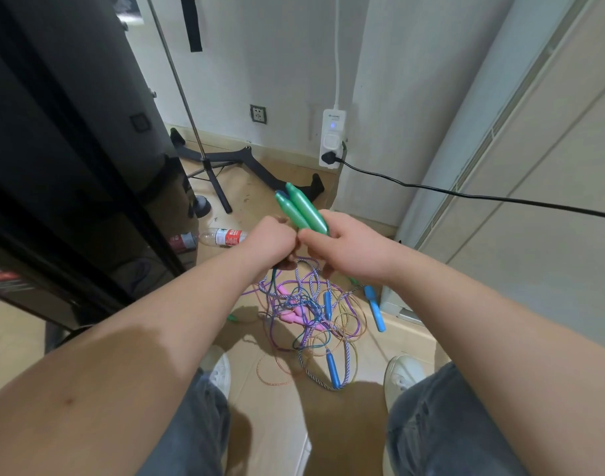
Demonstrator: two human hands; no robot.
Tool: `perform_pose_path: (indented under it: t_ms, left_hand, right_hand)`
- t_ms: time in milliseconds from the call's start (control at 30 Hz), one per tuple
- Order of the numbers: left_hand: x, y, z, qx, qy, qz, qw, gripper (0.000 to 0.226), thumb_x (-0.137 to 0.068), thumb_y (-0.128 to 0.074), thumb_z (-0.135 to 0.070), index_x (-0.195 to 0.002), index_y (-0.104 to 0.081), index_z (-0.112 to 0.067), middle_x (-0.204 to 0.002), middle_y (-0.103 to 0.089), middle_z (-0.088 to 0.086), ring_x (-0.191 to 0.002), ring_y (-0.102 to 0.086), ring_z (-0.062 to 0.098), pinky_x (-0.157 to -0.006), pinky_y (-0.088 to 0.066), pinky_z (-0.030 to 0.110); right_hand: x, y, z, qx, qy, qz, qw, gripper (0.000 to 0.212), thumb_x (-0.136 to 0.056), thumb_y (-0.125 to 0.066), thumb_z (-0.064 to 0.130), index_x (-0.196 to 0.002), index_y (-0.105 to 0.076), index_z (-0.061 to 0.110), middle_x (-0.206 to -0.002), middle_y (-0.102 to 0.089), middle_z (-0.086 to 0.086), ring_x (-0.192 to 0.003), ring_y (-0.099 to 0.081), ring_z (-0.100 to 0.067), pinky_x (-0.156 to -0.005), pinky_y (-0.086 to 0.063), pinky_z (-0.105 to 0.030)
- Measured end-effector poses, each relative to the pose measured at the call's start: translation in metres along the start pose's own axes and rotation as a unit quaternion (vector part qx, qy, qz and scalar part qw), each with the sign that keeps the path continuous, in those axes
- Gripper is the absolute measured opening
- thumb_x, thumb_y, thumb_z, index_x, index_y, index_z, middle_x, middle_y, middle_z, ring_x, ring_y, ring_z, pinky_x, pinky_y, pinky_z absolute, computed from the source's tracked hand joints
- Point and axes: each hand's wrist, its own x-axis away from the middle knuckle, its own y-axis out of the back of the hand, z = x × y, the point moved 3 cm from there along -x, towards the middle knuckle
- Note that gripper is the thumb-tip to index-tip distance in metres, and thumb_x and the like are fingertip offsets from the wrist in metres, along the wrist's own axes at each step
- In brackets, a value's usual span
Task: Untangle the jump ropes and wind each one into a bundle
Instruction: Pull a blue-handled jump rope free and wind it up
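Gripping two green handles (304, 209) side by side, the right hand (349, 250) points them up and away toward the far wall. The left hand (272, 240) is clenched just beside it, touching it, fingers curled round the cords (299, 264) that drop from the handles. These run down into a tangle of jump ropes (311, 324) lying on the floor (407, 341) between the person's shoes. In that tangle lie pink handles (294, 316) at the left and blue handles (375, 307) at the right and near side. Farther left on the floor, a clear plastic bottle (224, 237) with a red label lies on its side; its contents cannot be told.
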Motion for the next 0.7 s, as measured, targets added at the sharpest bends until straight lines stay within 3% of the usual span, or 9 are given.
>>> perform_pose_path:
  t_ms: [100, 233, 333, 433, 533, 600, 700]
  left_hand:
    - [0.006, -0.003, 0.002, -0.045, 0.006, 0.015, 0.999, 0.027, -0.101, -0.034, -0.013, -0.083, -0.055, -0.010, -0.058, -0.047, 0.002, -0.043, -0.036, 0.014, -0.043, -0.041, 0.021]
    - [0.012, -0.007, 0.002, -0.209, -0.042, 0.006, 0.977, 0.035, -0.096, -0.039, -0.016, -0.065, -0.056, -0.011, -0.044, -0.053, -0.004, -0.043, -0.043, 0.021, -0.051, -0.037, 0.023]
    - [0.020, -0.012, -0.005, -0.271, -0.100, 0.034, 0.957, 0.036, -0.094, -0.040, -0.021, -0.062, -0.055, -0.015, -0.050, -0.053, -0.004, -0.048, -0.046, 0.019, -0.053, -0.037, 0.025]
    - [0.027, -0.010, -0.015, -0.292, -0.161, 0.067, 0.940, 0.035, -0.091, -0.044, -0.027, -0.062, -0.057, -0.015, -0.052, -0.053, -0.003, -0.049, -0.042, 0.017, -0.051, -0.034, 0.026]
    - [0.034, 0.000, -0.019, -0.391, -0.268, 0.092, 0.876, 0.039, -0.094, -0.049, -0.036, -0.068, -0.059, -0.008, -0.058, -0.052, 0.008, -0.052, -0.039, 0.015, -0.054, -0.038, 0.031]
    - [0.035, 0.010, -0.021, -0.418, -0.321, 0.103, 0.843, 0.041, -0.095, -0.055, -0.040, -0.065, -0.059, -0.013, -0.057, -0.054, 0.005, -0.050, -0.041, 0.010, -0.054, -0.039, 0.028]
    - [0.028, 0.023, -0.020, -0.380, -0.320, 0.106, 0.861, 0.038, -0.094, -0.061, -0.046, -0.065, -0.064, -0.021, -0.054, -0.054, -0.002, -0.049, -0.041, 0.008, -0.049, -0.035, 0.022]
  right_hand:
    - [-0.005, 0.003, -0.001, 0.250, 0.041, -0.067, 0.965, 0.025, -0.102, -0.048, 0.035, -0.099, -0.050, 0.010, -0.085, -0.059, -0.008, -0.076, -0.058, -0.032, -0.065, -0.046, -0.038]
    - [-0.010, 0.000, -0.011, 0.391, 0.013, -0.079, 0.917, 0.018, -0.101, -0.045, 0.030, -0.096, -0.040, 0.013, -0.082, -0.050, -0.008, -0.070, -0.050, -0.035, -0.061, -0.041, -0.037]
    - [-0.010, 0.001, -0.018, 0.471, -0.025, -0.063, 0.880, 0.012, -0.096, -0.049, 0.017, -0.096, -0.037, 0.014, -0.080, -0.046, -0.006, -0.070, -0.049, -0.033, -0.060, -0.040, -0.037]
    - [-0.007, 0.001, -0.023, 0.525, -0.044, -0.029, 0.849, 0.015, -0.094, -0.050, 0.009, -0.098, -0.037, 0.015, -0.080, -0.044, -0.004, -0.072, -0.048, -0.031, -0.061, -0.040, -0.037]
    - [-0.002, -0.009, -0.028, 0.544, 0.012, 0.060, 0.837, 0.012, -0.097, -0.048, 0.012, -0.094, -0.038, 0.019, -0.082, -0.047, -0.002, -0.075, -0.053, -0.030, -0.065, -0.047, -0.039]
    - [0.002, -0.014, -0.032, 0.505, 0.061, 0.124, 0.852, 0.013, -0.102, -0.048, 0.024, -0.090, -0.043, 0.018, -0.086, -0.053, -0.003, -0.082, -0.060, -0.029, -0.073, -0.051, -0.041]
    - [0.007, -0.014, -0.030, 0.442, 0.121, 0.144, 0.877, 0.016, -0.102, -0.051, 0.034, -0.102, -0.057, 0.019, -0.097, -0.059, 0.000, -0.084, -0.059, -0.023, -0.075, -0.049, -0.039]
